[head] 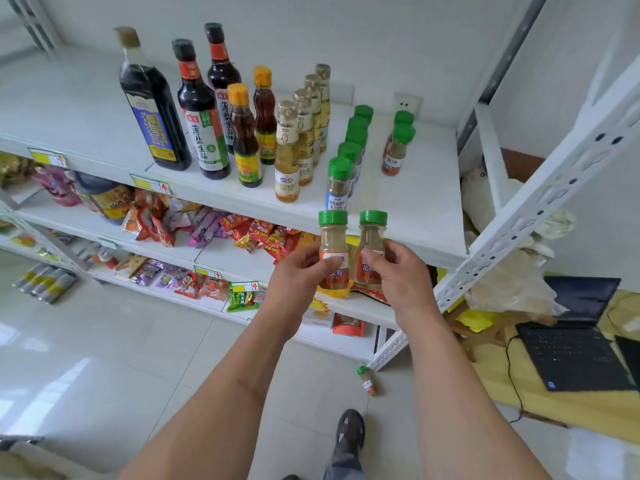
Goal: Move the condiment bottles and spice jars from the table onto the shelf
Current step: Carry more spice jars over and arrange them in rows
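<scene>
My left hand [300, 271] grips a green-capped spice jar [333, 237] and my right hand [398, 271] grips a second one [372, 235]. Both jars are upright, side by side, just in front of the white shelf's [408, 216] front edge. On the shelf stand dark sauce bottles [152, 109], orange-capped bottles [244, 136], a row of pale vinegar bottles [287, 150], a row of green-capped jars [339, 181] and two more jars [396, 150] to the right.
One spice jar [367, 380] lies on the tiled floor near the shelf's foot. Lower shelves hold snack packets [214, 230]. A laptop [571, 344] sits on a yellow-covered table at the right. The shelf's upright post [540, 202] stands close to my right hand.
</scene>
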